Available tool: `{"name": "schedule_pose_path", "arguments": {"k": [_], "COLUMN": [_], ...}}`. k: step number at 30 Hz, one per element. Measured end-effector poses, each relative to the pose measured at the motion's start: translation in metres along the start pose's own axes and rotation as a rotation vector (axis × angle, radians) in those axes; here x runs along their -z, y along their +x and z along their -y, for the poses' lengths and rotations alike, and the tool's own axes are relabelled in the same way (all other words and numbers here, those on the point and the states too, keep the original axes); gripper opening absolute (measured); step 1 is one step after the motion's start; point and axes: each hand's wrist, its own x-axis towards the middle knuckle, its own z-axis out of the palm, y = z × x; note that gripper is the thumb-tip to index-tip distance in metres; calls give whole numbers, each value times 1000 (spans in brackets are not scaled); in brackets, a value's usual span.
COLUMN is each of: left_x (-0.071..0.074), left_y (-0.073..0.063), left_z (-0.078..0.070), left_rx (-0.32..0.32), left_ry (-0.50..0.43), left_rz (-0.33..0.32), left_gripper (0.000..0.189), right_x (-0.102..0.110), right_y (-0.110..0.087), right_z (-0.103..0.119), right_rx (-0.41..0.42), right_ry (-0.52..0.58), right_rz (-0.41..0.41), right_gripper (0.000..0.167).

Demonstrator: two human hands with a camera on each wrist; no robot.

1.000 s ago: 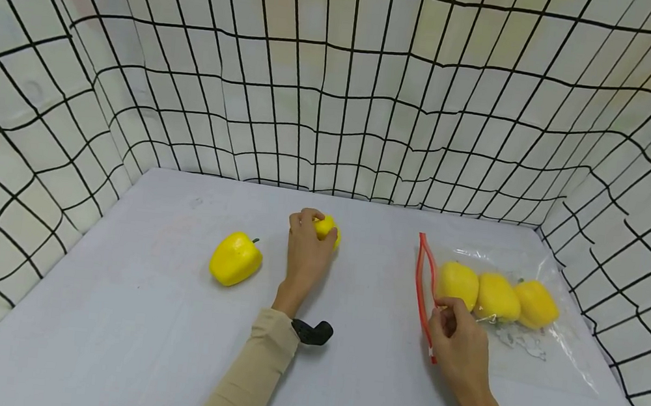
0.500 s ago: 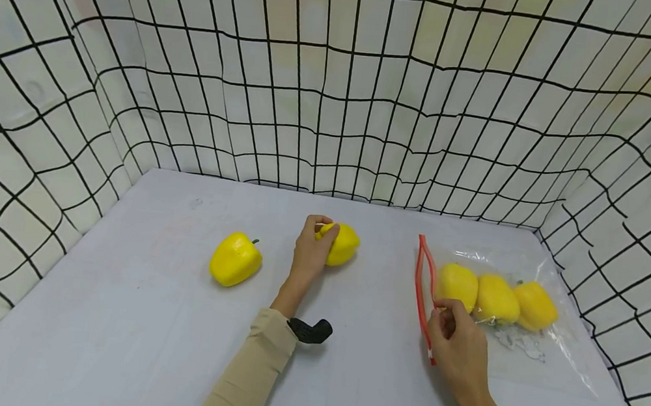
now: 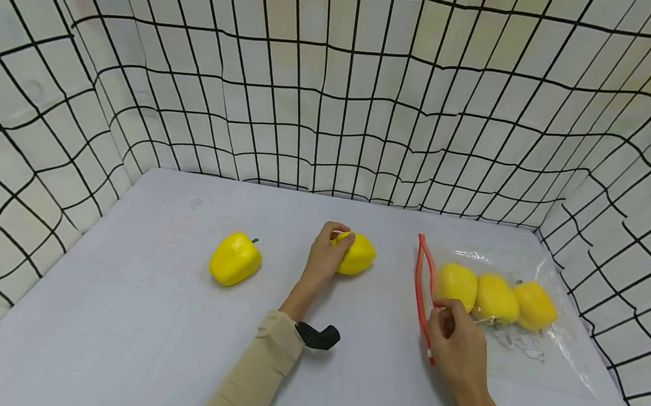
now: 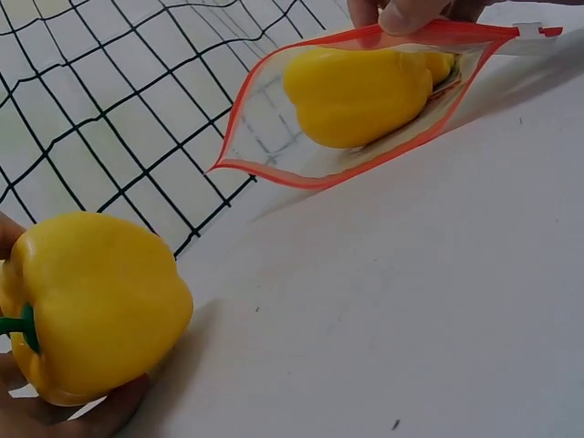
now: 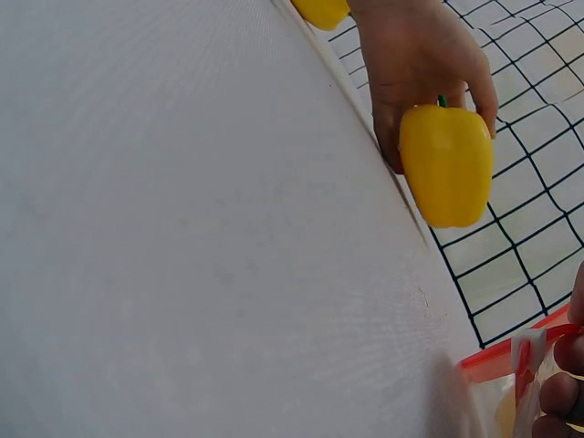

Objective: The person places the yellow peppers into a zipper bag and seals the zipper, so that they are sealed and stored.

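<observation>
My left hand (image 3: 325,255) grips a yellow bell pepper (image 3: 358,255) by its stem end, near the middle of the table. The green stem of this pepper (image 4: 100,306) shows in the left wrist view. My right hand (image 3: 461,347) pinches the red-edged mouth of a clear zip bag (image 3: 557,362) at the right. In the left wrist view the bag's red rim (image 4: 319,182) gapes toward the left hand. Three yellow peppers (image 3: 497,298) lie in a row inside the bag. Another yellow bell pepper (image 3: 235,260) rests on the table, left of the left hand.
A white-covered table (image 3: 113,333) lies under everything. Black wire grid (image 3: 334,112) over pale sheeting rises along its back and sides. Each wrist wears a black camera, such as the left one (image 3: 318,337).
My left hand has drawn the pepper rightward and slightly nearer, toward the bag. The right hand, the bag and the other peppers have stayed in place.
</observation>
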Motion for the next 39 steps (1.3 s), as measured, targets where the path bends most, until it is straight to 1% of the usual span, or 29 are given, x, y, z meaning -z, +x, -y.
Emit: {"name": "schedule_pose_path", "arguments": {"k": [6, 8, 12, 15, 17, 22, 26, 31, 34, 37, 39], "left_x": [-17, -24, -37, -45, -51, -64, -72, -79, -82, -82, -79], "left_y": [-7, -10, -18, -23, -26, -32, -38, -44, -46, -48, -47], "left_z": [-1, -2, -5, -6, -5, 0, 3, 4, 3, 2, 0], "left_rx": [-33, -46, -71, -81, -87, -155, -191, -192, -179, -165, -158], "left_ry": [-9, -20, -45, -46, -36, -3, -7, -16, -3, 23, 54], "left_rz": [80, 85, 63, 62, 72, 107, 127, 168, 199, 234, 275], "left_gripper": [33, 35, 38, 39, 40, 43, 44, 44, 46, 47, 47], "right_x": [-1, -1, -2, -2, -1, -1, -1, 0, 1, 2, 2], "right_y": [0, 0, 0, 0, 0, 1, 1, 1, 1, 0, 1], "right_z": [-1, -1, 0, 0, 1, 1, 2, 3, 3, 2, 2], "right_rx": [14, 14, 6, 2, 0, 3, 8, 19, 25, 25, 28], "right_ry": [13, 20, 29, 30, 28, 17, 3, -4, -4, -1, 1], "right_rz": [-5, -2, 2, 7, 10, 9, 13, 4, -5, -4, -1], "right_gripper": [21, 22, 22, 22, 23, 22, 22, 22, 23, 23, 23]}}
